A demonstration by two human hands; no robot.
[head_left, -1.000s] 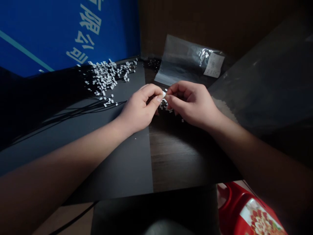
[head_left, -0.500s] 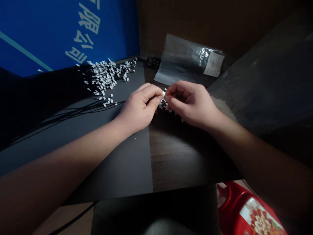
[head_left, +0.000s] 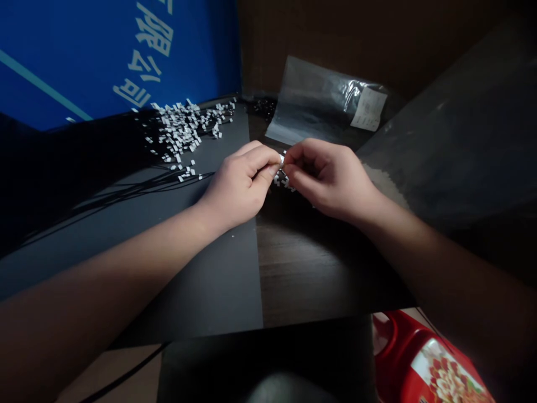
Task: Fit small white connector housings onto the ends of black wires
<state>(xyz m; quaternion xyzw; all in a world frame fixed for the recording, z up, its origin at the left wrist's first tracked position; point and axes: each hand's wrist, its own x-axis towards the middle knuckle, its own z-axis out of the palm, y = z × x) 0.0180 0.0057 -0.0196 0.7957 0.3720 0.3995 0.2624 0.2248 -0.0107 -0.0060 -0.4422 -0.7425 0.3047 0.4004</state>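
Right in the middle of the action: the left hand (head_left: 239, 182) and right hand (head_left: 331, 179) meet, both in a tight, narrow pinch, with the fingertips (head_left: 272, 167) closed on a small white piece (head_left: 281, 160). The fingers hide most of it, so its exact shape is anyone's guess! Just below, a small cluster of white bits (head_left: 282, 179) lies half-hidden by the hands. The big count sits farther off: a heap of white bits (head_left: 180, 131) near the surface's far edge, on a black mat (head_left: 210, 268), with thin black wires (head_left: 138, 189) trailing out of it. Beyond the hands lies a clear plastic bag (head_left: 319, 103) with a paper label (head_left: 369, 109), its print too small to read.
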